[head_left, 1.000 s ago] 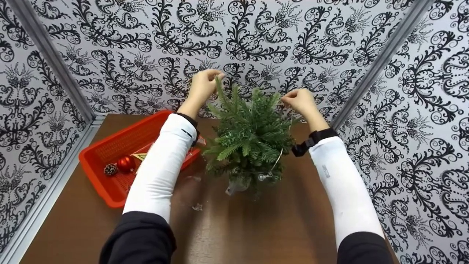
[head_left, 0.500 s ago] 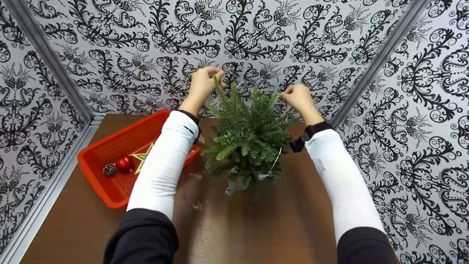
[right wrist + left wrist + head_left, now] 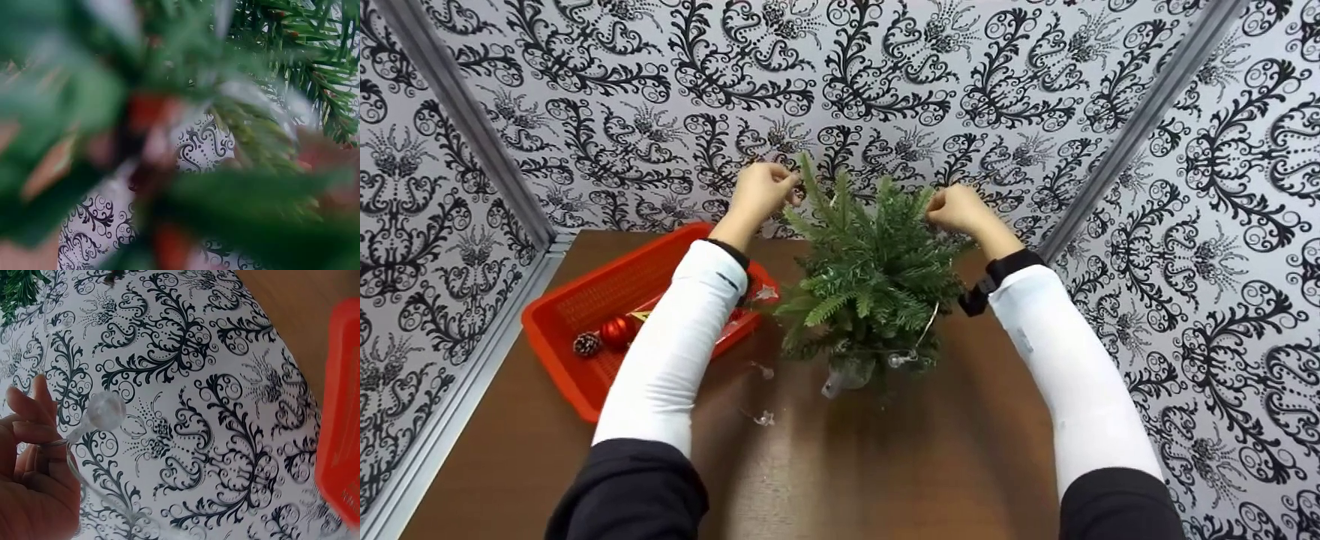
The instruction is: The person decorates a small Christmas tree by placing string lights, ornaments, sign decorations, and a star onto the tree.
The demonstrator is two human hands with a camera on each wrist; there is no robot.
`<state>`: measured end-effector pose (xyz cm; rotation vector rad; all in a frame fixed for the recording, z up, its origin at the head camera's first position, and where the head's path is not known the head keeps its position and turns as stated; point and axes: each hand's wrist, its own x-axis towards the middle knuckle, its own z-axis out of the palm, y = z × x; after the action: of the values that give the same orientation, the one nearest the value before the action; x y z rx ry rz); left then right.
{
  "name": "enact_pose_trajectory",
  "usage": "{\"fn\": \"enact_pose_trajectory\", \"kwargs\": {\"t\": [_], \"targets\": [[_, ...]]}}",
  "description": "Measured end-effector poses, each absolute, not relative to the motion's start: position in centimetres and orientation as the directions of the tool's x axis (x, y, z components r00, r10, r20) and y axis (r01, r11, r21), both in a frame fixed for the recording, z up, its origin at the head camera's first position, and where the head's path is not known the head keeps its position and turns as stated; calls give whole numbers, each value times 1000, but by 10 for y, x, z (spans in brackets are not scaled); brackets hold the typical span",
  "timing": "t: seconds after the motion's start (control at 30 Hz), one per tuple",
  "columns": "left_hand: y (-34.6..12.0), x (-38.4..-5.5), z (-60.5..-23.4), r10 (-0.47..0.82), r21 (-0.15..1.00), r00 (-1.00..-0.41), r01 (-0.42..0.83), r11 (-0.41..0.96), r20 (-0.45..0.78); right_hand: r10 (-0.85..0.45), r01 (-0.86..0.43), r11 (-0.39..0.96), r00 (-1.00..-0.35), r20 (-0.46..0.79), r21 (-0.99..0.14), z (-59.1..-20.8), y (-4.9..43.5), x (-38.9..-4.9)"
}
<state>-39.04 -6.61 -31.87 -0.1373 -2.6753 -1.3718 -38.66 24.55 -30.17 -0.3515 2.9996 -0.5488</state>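
Observation:
A small artificial Christmas tree (image 3: 877, 262) stands mid-table. Behind its upper left, my left hand (image 3: 761, 191) pinches the thin wire of a string of lights; in the left wrist view a round clear bulb (image 3: 107, 410) hangs just beyond the fingers. The wire runs up from the fingertips toward the tree. At the upper right branches, my right hand (image 3: 960, 210) has its fingers bent in a pinch, apparently on the same wire, with fingertips partly behind a branch tip. The right wrist view is mostly blurred needles (image 3: 242, 208). More wire and a bulb (image 3: 901, 360) hang at the tree's lower front.
A red plastic basket (image 3: 547, 330) stands at the left under my left arm. It holds a red ball ornament (image 3: 618, 331), a pine cone (image 3: 586, 344) and a partly hidden star. Clear star (image 3: 765, 418) and small bulb (image 3: 765, 370) pieces lie on the table. Patterned walls close in behind.
My left hand has moved left and down, a little away from the tree's tall branch. My right hand has shifted slightly left, closer against the right branches. The tree stays put.

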Motion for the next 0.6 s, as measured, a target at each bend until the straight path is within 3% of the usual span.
{"fn": "enact_pose_trajectory", "kwargs": {"t": [0.23,0.43,0.6], "targets": [[-78,-381,-329,74,721,-988,148,677,132,-288,-242,891,-955,-68,-385,-302,251,-381],[-92,-370,-328,141,771,-990,88,631,-2,-291,-241,891,-953,-79,-384,-294,253,-370],[-101,-363,-328,190,753,-982,110,648,-20,-243,-189,877,-968,-67,-442,-286,262,-357]]}}
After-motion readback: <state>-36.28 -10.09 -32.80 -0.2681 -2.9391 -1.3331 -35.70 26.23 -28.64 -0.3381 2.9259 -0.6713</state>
